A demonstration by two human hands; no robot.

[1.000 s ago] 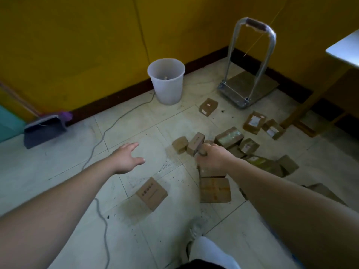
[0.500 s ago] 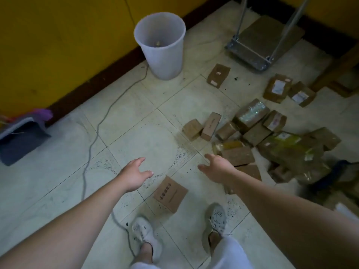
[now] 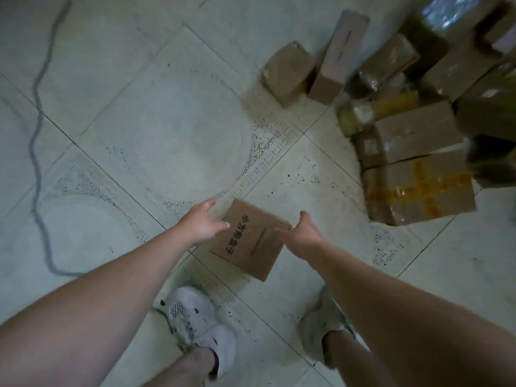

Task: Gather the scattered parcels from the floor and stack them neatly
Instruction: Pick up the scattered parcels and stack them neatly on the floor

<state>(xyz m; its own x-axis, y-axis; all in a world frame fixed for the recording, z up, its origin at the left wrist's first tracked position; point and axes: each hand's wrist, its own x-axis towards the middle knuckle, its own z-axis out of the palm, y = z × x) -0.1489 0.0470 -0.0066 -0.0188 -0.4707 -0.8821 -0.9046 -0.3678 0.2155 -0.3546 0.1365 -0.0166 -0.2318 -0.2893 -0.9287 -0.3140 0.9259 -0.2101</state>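
The parcel [image 3: 248,241] lies flat on the floor [image 3: 156,129] right between the two grips, so the coming lift looks to turn on a two-sided clasp: the left grip [image 3: 202,226] hovers just off its left edge, the right grip [image 3: 303,236] just off its right corner. Both are released, fingers spread and holding nothing. The left thumb overlaps the parcel's edge in the view and the right fingertips are blurred at the corner, so whether either touches the cardboard cannot be told. The parcel is close to square and turned cornerwise, one corner pointing away from the grips and one back toward the shoes [image 3: 201,319]; its printed line runs along the side nearer the left grip. Neither grip is clearly the nearer, which suits closing both inward on opposite edges. The pile [image 3: 418,191] where it likely belongs lies beyond and outward of the right grip, well apart from the left, so the carry would probably swing that way
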